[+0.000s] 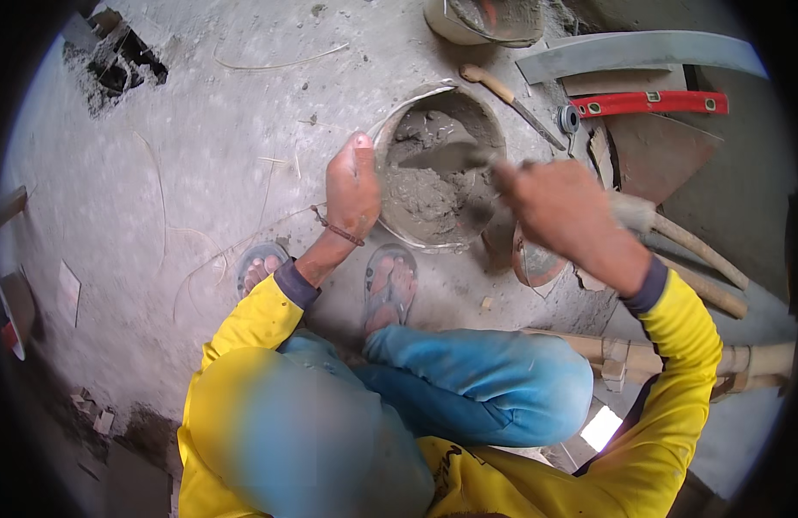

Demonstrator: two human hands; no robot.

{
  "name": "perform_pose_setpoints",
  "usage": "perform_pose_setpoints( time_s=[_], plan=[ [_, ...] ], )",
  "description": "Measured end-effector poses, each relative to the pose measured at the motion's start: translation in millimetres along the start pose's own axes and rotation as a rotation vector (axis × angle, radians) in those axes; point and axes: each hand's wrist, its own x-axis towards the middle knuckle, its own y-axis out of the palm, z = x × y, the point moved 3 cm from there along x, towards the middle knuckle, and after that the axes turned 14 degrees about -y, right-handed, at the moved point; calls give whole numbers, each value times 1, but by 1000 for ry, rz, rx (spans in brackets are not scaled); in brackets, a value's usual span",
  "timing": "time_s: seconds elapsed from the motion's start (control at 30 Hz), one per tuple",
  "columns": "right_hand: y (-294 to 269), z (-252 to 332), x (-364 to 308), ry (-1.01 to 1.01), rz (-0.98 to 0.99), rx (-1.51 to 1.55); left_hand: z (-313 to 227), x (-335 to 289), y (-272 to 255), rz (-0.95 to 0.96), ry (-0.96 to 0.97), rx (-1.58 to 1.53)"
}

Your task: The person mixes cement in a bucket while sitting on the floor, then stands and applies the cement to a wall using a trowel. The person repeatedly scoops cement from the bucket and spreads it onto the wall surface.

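Note:
A round bucket (440,246) of wet grey mortar (425,203) stands on the floor in front of my feet. My left hand (354,188) is closed at the bucket's left rim, thumb uppermost; its other fingers are partly hidden. Over the right rim, my right hand (559,203) makes a fist around the handle end of a trowel, blurred by motion. The trowel's dark blade (451,157) lies in the mortar, and most of its handle is covered by my fingers.
Another bucket (485,33) stands beyond. To the right are a wooden-handled blade (511,102), a red spirit level (649,104), a long metal strip (641,56), a small round reel (568,118), brown tile pieces (654,155) and wooden tool handles (701,250). A broken hole (118,65) lies far left.

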Motion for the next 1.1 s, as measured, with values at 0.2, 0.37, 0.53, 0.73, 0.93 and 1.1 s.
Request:
perform_pose_setpoints(
  time_s=[0.2,0.37,0.53,0.73,0.93,1.1],
  plan=[
    [89,-21,54,96,-97,-64,-2,5,9,59,65,20],
    [93,-22,62,27,20,404,3,-8,5,42,95,51],
    [69,28,55,152,361,1141,6,-16,1,70,61,51],
    [73,36,27,344,457,1701,8,-7,-6,29,55,0],
    [62,-19,-1,-256,-395,323,5,-3,-1,16,61,13],
    [37,-20,31,128,-131,-123,-6,7,2,29,74,50]
  ],
)
